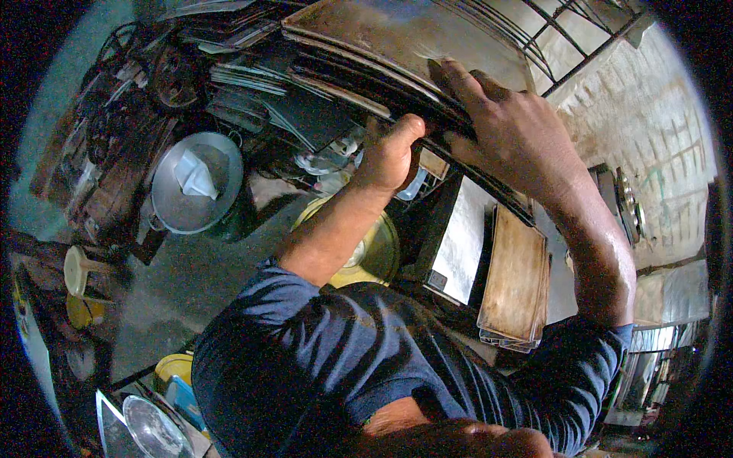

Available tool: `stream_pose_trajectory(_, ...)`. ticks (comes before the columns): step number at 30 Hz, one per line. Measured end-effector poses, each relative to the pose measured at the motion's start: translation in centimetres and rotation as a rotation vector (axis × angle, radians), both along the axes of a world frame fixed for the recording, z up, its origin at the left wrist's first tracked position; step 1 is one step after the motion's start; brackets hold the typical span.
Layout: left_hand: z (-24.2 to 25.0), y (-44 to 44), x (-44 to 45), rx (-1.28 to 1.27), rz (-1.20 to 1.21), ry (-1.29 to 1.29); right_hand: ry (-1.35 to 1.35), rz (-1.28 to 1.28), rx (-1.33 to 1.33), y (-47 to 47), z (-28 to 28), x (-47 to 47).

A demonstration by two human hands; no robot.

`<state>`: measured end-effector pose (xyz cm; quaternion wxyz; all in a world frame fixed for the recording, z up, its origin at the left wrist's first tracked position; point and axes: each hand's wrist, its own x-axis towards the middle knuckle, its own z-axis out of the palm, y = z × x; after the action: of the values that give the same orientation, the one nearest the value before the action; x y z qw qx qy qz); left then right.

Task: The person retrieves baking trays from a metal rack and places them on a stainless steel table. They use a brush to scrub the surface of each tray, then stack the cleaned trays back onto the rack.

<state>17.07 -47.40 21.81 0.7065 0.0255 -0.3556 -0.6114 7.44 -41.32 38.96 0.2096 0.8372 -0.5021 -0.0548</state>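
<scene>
A stack of flat metal baking trays (412, 34) lies on a dark metal rack in front of me, with several edges layered one over another. My right hand (509, 126) rests at the near edge of the top tray, fingers spread over its surface and the thumb side lower at the stack's edge. My left hand (392, 151) is at the stack's underside or near edge, thumb up; its fingers are mostly hidden, so its grip cannot be made out.
Below are a yellow round tub (389, 246), a shiny metal panel (461, 240) and upright brown trays (512, 275). At left stand a large metal pot (197, 183) holding a pale cloth or bag (194, 174), and a plastic stool (77, 272). A stained wall (647, 143) rises at right.
</scene>
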Motion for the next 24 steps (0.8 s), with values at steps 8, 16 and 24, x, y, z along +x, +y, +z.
stream_pose_trajectory(8,-0.1,-0.1,0.7,0.203,-0.169,0.08,0.094,-0.078,-0.154,-3.7,-2.0,-1.2)
stream_pose_trajectory(16,-0.4,-0.9,0.7,0.199,-0.172,0.068,0.095,0.006,-0.265,-10.0,-3.1,-4.6)
stream_pose_trajectory(24,-0.8,-0.7,1.0,0.148,-0.195,0.085,0.101,-0.029,-0.255,-14.5,-3.0,-5.7)
